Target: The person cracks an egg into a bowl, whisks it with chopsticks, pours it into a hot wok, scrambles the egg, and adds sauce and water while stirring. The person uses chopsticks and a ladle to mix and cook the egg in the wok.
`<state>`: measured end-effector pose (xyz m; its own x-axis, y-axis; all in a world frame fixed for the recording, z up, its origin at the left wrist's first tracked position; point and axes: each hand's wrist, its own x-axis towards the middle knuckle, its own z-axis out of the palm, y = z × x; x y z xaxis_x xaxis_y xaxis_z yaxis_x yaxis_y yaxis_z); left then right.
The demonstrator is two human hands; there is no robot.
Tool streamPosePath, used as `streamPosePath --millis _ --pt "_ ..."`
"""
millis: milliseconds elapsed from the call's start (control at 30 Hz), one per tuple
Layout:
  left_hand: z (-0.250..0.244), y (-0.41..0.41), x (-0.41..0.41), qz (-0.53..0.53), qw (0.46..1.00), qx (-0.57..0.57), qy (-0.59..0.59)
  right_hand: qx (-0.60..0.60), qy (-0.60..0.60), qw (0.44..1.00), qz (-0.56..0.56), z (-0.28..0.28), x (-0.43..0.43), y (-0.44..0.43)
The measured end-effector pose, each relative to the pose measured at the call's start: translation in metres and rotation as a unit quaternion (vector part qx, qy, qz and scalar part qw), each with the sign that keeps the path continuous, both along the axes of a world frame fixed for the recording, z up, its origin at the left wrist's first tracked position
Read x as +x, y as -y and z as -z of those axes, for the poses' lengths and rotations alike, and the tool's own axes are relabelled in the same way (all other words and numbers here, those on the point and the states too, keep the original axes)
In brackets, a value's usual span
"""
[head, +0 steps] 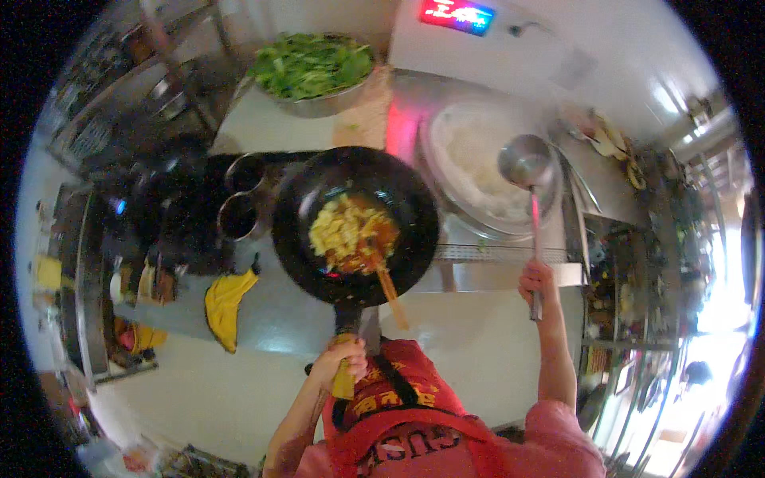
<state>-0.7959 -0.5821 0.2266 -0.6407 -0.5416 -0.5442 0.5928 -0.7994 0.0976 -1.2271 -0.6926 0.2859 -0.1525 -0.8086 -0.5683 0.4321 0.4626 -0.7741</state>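
Note:
My left hand (342,362) is closed on the handle of a black wok (299,221), with a yellow cloth (343,382) around the grip. Yellow pieces of food (340,230) lie in reddish-brown sauce at the bottom of the wok. A pair of wooden chopsticks (389,293) leans from the food over the wok's near rim. To the right, my right hand (538,278) grips the long handle of a metal ladle (526,160). The ladle's bowl is over the right side of a large round pot (439,194) of pale, foamy liquid.
A metal bowl of leafy greens (314,66) stands behind the wok. Two round metal containers (238,216) are left of the wok. A yellow cloth (228,305) lies on the counter at left. Metal shelving (633,346) stands at right.

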Motion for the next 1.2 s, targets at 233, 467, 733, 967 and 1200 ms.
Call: streamPosePath --millis 233,467,733,967,1200 --pt "-0.015 0.002 0.002 -0.012 1.0 -0.017 0.004 0.008 -0.353 0.935 -0.035 0.055 -0.023 0.033" --pt "-0.018 0.005 -0.006 -0.01 1.0 -0.003 0.006 -0.039 -0.345 0.938 0.015 0.111 -0.058 0.087" --pt "-0.023 0.011 -0.013 0.004 1.0 -0.017 0.008 0.038 -0.242 0.969 0.033 0.078 -0.041 0.076" --pt "-0.022 0.013 -0.008 0.003 0.998 -0.025 0.063 0.006 -0.066 0.996 0.051 -0.014 0.013 -0.006" --pt "-0.014 0.012 0.009 0.021 0.998 -0.044 0.041 0.009 -0.013 1.0 -0.011 -0.082 0.098 -0.084"
